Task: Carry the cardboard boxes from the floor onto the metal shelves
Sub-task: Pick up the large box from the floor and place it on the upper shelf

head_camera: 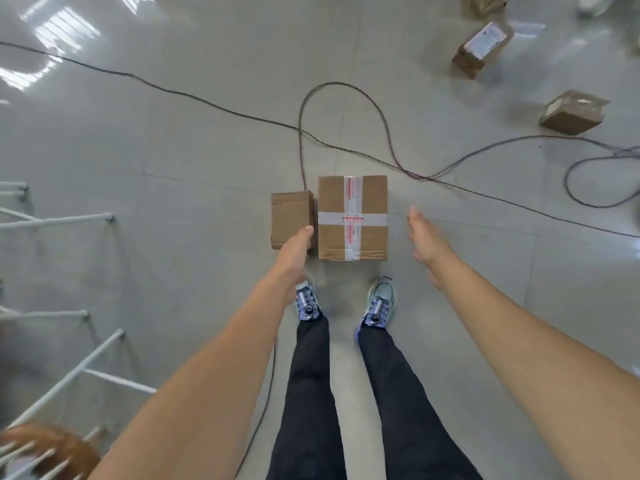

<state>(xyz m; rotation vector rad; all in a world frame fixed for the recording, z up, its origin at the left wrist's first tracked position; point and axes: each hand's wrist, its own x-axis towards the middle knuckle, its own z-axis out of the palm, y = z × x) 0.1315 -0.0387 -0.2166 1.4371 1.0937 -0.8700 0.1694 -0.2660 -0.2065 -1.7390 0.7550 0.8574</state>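
Observation:
A large taped cardboard box (352,218) with white and red tape crossed on its top stands on the floor just ahead of my feet. A smaller plain cardboard box (291,216) stands against its left side. My left hand (297,249) is stretched down over the near right corner of the small box, fingers together, holding nothing. My right hand (424,237) hovers to the right of the taped box, fingers spread, apart from it. White metal shelf bars (65,220) run along the left edge.
Black cables (346,88) loop over the grey floor beyond the boxes and trail past my left foot. Two more cardboard boxes lie at the far right, a labelled box (481,50) and a brown box (573,112). An orange-brown object (52,452) sits in the bottom left corner.

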